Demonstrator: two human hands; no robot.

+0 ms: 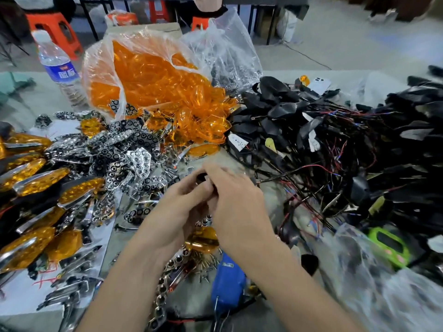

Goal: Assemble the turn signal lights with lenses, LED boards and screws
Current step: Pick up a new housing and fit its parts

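My left hand (178,202) and right hand (233,195) meet above the grey tabletop (235,159) around one small black plastic part (202,176).

Fingers of both hands are curled, so each grip is narrow and closed on the small black plastic part, which my fingers mostly hide. Behind it, orange transparent lenses (153,75) spill from a clear plastic bag (223,44). Shiny chrome reflector pieces (129,152) lie in a heap to the left, just beside the finished amber lights (31,173). Black housings with red and black wires (335,140) are piled to the right. Below my wrists lie small metal screws (206,267), near a blue electric screwdriver (227,281).
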